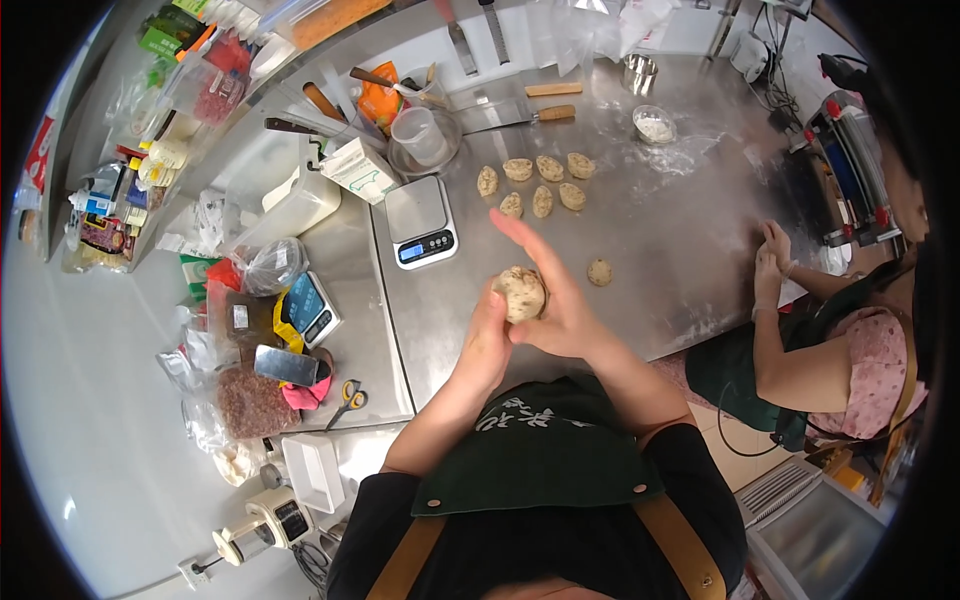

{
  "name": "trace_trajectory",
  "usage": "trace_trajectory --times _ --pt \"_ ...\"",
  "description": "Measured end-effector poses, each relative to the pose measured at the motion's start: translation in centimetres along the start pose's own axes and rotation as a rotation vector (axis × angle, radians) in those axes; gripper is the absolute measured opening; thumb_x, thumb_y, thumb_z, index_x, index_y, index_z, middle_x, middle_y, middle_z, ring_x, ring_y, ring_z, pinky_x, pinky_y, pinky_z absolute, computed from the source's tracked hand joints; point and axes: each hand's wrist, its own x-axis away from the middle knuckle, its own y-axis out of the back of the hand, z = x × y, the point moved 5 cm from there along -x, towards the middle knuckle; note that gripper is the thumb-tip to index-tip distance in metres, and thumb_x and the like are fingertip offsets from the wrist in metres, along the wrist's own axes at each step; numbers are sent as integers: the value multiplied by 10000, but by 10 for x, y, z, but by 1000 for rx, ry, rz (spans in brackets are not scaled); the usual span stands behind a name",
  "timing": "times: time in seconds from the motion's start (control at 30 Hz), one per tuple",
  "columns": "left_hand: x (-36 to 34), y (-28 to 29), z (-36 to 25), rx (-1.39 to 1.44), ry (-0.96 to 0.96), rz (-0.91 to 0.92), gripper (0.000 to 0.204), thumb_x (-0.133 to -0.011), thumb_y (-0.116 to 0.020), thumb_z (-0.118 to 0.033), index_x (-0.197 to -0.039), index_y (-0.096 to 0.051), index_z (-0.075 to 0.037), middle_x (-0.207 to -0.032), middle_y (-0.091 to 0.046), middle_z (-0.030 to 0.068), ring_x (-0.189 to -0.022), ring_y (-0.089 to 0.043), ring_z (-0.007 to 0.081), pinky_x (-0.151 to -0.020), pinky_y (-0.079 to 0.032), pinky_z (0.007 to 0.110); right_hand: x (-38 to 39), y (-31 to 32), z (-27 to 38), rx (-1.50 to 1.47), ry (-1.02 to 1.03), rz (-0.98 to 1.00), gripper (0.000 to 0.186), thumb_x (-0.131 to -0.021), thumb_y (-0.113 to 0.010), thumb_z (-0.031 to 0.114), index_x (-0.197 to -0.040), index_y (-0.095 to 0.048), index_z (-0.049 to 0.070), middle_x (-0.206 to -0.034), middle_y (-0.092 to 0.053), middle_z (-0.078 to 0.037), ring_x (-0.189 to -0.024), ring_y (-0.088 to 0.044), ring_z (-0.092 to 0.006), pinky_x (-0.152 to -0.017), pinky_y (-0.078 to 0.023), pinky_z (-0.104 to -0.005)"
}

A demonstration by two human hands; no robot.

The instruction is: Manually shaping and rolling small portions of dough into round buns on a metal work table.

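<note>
Over the steel counter (powdery), left hand holds dough against right hand.

Dough pieces on counter, scale to their left, bowl to their right — cup behind it

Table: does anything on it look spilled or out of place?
White powder is scattered on the table beside the bowl, so it looks spilled, though it may be deliberate dusting. One dough piece lies apart from the other pieces, near the right hand.
</note>
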Motion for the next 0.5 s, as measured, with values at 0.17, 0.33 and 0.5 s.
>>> trace_trajectory --times 0.17,0.33,0.5 --pt "3 -4 5 397 114 516 740 -938 -248 -641 -1334 -355 -24 -1299 -440 117 -1212 -449 199 -1028 -353 367 1 12 -7 373 271 599 560 -923 -565 255 -1363 -375 -34 -1273 -570 -172 -1264 -473 -257 -1064 -336 -428" --pt "5 -10 -10 -332 -291 -167 834 -915 -191 -678 -1341 -321 27 -1139 -519 127 -938 -548 178 -882 -425 309 11 2 -13 135 114 237 525 -913 -584 276 -1328 -433 -8 -1280 -561 -183 -1245 -499 -284 -1070 -323 -457" --pt "4 -7 -4 319 206 -26 857 -877 -274 -726 -1395 -286 -44 -1332 -421 117 -1238 -447 239 -999 -389 392 -3 10 21 326 360 13 466 -832 -680 261 -1214 -553 26 -1169 -630 -150 -971 -663 -265 -1049 -354 -479"
